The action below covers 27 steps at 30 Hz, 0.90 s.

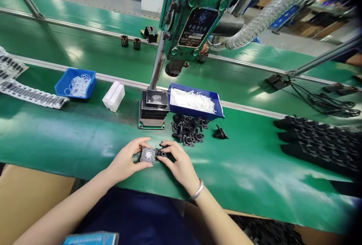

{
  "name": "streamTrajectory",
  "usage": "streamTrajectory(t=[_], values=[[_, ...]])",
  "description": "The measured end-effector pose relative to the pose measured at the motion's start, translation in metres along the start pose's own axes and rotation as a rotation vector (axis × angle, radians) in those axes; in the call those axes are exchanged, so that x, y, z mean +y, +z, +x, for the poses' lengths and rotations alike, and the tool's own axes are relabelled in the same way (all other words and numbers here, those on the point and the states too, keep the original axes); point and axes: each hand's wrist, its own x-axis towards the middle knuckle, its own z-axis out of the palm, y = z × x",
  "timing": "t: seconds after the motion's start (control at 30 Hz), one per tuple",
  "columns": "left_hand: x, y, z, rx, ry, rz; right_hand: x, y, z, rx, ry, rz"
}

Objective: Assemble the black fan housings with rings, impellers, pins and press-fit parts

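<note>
My left hand (pixel 131 159) pinches a square dark part (pixel 148 155) with a silver spiral disc at its centre, holding it by its upper and lower edges. Right beside it, my right hand (pixel 177 162) has its thumb and fingers on a black plastic fitting (pixel 162 154). The two parts are side by side at close range; whether they touch is unclear. Beyond my hands lies a pile of similar black fittings (pixel 189 128), and a single black fitting (pixel 220 132) rests to its right.
A green press (pixel 195 18) hangs above its black base block (pixel 154 105). Behind stand a blue bin (pixel 217 109) of white strips, a white block (pixel 113 96) and a blue tray (pixel 60 82) of white rings. Black parts in rows (pixel 319 143) lie at right.
</note>
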Motion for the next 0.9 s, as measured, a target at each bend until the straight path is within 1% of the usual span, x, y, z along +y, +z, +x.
streamTrajectory(t=[0.1, 0.17, 0.27, 0.33, 0.43, 0.53, 0.73, 0.83, 0.9], values=[[-0.002, 0.001, -0.001, -0.005, 0.007, 0.006, -0.015, -0.015, 0.01, 0.06, -0.04, 0.005], [-0.004, 0.001, -0.001, 0.006, 0.018, 0.014, -0.03, -0.021, 0.017, 0.054, -0.091, 0.036], [-0.005, 0.002, -0.001, 0.024, 0.053, 0.018, -0.048, -0.014, 0.025, -0.009, -0.167, 0.092], [-0.006, 0.002, -0.001, 0.027, 0.076, 0.026, -0.053, -0.005, 0.028, -0.039, -0.191, 0.094], [-0.007, 0.002, 0.0, 0.034, 0.09, 0.047, -0.052, 0.004, 0.029, -0.055, -0.198, 0.061], [-0.007, 0.002, 0.0, 0.029, 0.09, 0.049, -0.048, 0.007, 0.029, -0.062, -0.202, 0.044], [-0.003, -0.006, 0.001, -0.052, 0.111, 0.123, -0.045, 0.008, 0.026, -0.122, -0.15, 0.069], [0.002, -0.01, 0.002, -0.089, 0.121, 0.146, -0.044, 0.01, 0.025, -0.114, -0.147, 0.083], [0.004, -0.011, 0.002, -0.081, 0.117, 0.15, -0.044, 0.012, 0.024, -0.101, -0.142, 0.092]])
